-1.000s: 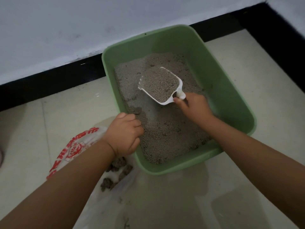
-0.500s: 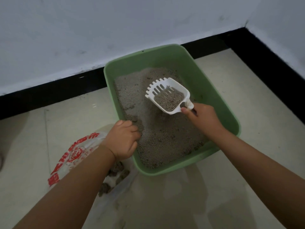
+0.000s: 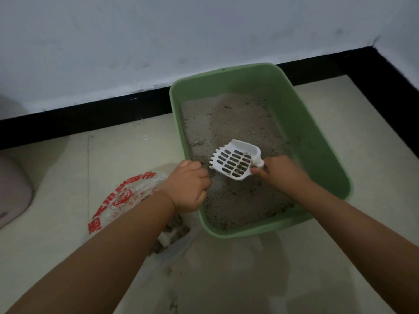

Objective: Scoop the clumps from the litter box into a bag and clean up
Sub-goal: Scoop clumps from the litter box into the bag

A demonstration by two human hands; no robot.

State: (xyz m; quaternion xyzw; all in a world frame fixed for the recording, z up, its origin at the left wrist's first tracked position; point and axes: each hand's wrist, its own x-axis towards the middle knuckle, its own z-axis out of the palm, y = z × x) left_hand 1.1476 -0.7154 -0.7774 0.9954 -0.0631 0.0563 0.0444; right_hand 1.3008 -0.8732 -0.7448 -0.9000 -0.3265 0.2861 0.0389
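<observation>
A green litter box (image 3: 317, 141) full of grey litter (image 3: 229, 123) stands on the tiled floor by the wall. My right hand (image 3: 281, 173) grips the handle of a white slotted scoop (image 3: 234, 162), held just above the litter near the box's left side; the scoop is almost empty, with a few grains left. My left hand (image 3: 188, 186) is closed on the box's left rim. A clear plastic bag with red print (image 3: 122, 196) lies on the floor to the left of the box, under my left forearm. Dark clumps (image 3: 174, 230) rest in it.
A white wall with a black skirting board (image 3: 90, 116) runs behind the box and turns a corner at the right. A pale pink object (image 3: 11, 191) sits at the left edge. Open tile floor lies in front of the box.
The litter that filled the scoop has sifted out through the slots. My right hand has brought the scoop nearer to my left hand. The camera has tilted, so the box sits lower in view.
</observation>
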